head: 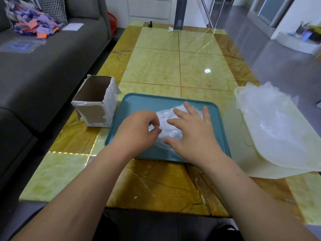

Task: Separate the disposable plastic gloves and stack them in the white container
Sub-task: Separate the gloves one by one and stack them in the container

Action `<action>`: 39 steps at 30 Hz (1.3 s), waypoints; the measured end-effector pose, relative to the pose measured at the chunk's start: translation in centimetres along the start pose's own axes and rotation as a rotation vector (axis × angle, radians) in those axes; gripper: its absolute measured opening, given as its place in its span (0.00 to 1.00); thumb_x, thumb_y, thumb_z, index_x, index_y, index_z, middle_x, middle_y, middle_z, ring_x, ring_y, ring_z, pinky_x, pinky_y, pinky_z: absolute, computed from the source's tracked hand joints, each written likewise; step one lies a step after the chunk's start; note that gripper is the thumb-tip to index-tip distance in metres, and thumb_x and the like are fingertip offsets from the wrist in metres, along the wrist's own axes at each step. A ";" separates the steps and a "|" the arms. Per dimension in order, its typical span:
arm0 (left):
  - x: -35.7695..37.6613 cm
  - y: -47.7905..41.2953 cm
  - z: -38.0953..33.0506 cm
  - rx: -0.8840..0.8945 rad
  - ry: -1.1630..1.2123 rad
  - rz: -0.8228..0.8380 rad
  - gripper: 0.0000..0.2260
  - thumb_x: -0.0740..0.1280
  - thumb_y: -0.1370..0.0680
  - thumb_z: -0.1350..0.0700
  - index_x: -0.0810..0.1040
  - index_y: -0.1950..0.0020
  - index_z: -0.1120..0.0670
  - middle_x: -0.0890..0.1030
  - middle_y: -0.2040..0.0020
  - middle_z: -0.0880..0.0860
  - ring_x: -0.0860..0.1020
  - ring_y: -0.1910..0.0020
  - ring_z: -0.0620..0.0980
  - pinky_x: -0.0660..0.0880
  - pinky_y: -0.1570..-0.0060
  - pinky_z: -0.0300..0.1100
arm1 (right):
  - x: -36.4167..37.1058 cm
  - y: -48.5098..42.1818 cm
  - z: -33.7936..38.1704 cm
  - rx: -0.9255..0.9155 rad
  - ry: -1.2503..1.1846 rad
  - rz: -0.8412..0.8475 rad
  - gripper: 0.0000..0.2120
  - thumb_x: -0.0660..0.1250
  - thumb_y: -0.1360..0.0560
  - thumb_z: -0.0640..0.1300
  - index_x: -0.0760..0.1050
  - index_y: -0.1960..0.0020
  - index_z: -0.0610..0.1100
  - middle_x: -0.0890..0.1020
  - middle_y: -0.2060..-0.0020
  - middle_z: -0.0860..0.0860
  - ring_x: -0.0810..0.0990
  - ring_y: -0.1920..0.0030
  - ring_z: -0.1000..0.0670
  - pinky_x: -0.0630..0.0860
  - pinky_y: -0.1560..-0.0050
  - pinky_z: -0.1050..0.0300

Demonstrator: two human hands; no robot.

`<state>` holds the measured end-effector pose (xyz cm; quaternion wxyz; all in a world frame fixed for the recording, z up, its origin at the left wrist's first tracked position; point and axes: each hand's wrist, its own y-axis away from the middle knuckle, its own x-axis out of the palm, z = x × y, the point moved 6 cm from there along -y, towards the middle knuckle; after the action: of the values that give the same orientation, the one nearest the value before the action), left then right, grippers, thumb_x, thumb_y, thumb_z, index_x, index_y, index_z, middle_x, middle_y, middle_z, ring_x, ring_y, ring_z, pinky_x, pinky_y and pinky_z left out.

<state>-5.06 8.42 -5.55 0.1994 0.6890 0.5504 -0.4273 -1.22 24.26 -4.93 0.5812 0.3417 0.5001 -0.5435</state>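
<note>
Head view: glove heap (167, 123) on teal tray (142, 103), near counter (199, 66) edge.
My left hand (137, 131) pinches its left edge; right hand (191, 134) presses it, fingers (189, 109) spread. White container (278, 159) just right; bare counter beyond.

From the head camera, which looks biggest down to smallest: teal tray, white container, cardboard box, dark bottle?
1. teal tray and white container: alike, container cut off, unranked.
2. cardboard box.
3. dark bottle, though it stands farthest away.

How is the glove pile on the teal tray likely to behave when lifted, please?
Probably floppy and very light: the glove pile is thin, crumpled film. Layers may cling together; the left hand pinches one edge.
</note>
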 end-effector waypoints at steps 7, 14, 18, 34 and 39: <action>-2.5 0.7 -1.2 0.114 0.217 -0.267 0.06 0.71 0.19 0.58 0.82 0.44 0.50 0.80 0.48 0.41 0.79 0.48 0.43 0.75 0.51 0.38 | -0.9 -0.4 -1.5 0.102 -0.137 -0.160 0.09 0.64 0.17 0.50 0.83 0.47 0.55 0.86 0.49 0.56 0.75 0.28 0.49 0.44 0.18 0.40; 2.0 0.3 2.2 -0.053 -0.015 0.207 0.14 0.77 0.26 0.46 0.82 0.43 0.44 0.77 0.44 0.42 0.79 0.47 0.45 0.77 0.46 0.46 | -1.7 0.3 -4.7 0.293 -0.426 -0.319 0.11 0.59 0.15 0.49 0.77 0.50 0.47 0.84 0.61 0.48 0.81 0.56 0.48 0.70 0.29 0.36; 4.0 0.2 2.8 -0.049 -0.064 0.252 0.12 0.77 0.25 0.47 0.84 0.43 0.45 0.77 0.41 0.45 0.79 0.46 0.49 0.78 0.43 0.49 | -1.6 0.5 -4.9 0.314 -0.469 -0.332 0.11 0.58 0.14 0.48 0.77 0.47 0.45 0.84 0.58 0.47 0.80 0.54 0.40 0.74 0.34 0.38; 6.5 0.8 -0.7 0.099 0.013 0.177 0.08 0.72 0.21 0.52 0.86 0.44 0.43 0.77 0.39 0.43 0.78 0.54 0.40 0.76 0.49 0.45 | -0.5 0.6 -4.9 0.377 -0.666 -0.241 0.12 0.60 0.15 0.48 0.80 0.47 0.43 0.84 0.53 0.47 0.79 0.52 0.54 0.72 0.53 0.69; 2.2 -0.4 -2.0 0.063 0.230 -0.060 0.03 0.74 0.21 0.55 0.85 0.54 0.49 0.81 0.42 0.43 0.77 0.64 0.32 0.73 0.57 0.40 | -2.0 0.7 -5.3 0.356 -0.674 -0.284 0.15 0.59 0.14 0.48 0.76 0.54 0.42 0.78 0.62 0.50 0.76 0.60 0.56 0.68 0.60 0.60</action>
<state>-4.64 11.34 -6.16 0.1005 0.7226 0.5764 -0.3683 -1.47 29.98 -4.50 0.5635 0.1673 0.2217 -0.7780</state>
